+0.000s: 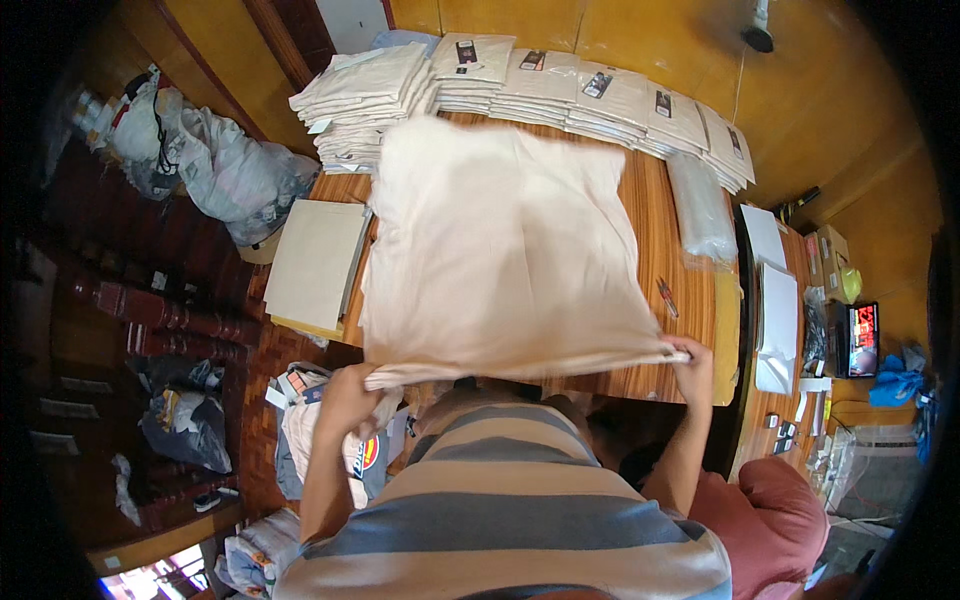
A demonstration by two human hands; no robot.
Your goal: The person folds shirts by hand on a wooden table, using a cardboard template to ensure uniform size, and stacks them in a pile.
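Observation:
A wide cream cloth garment [500, 240] is spread over the striped wooden table [655, 230], its near edge drawn up and folded toward me. My left hand [347, 398] is closed on the near left corner. At the near right corner, my right hand [692, 368] pinches the same edge. Slight blur runs along the far part of the cloth. Just right of the garment lie small red-handled snips [667, 298].
Stacks of folded cream garments [360, 95] and bagged ones [600, 88] line the table's far side. Flat cream boards [315, 260] lie at left, clear plastic bags [700, 210] at right. A person in a red top [765, 520] is close on my right.

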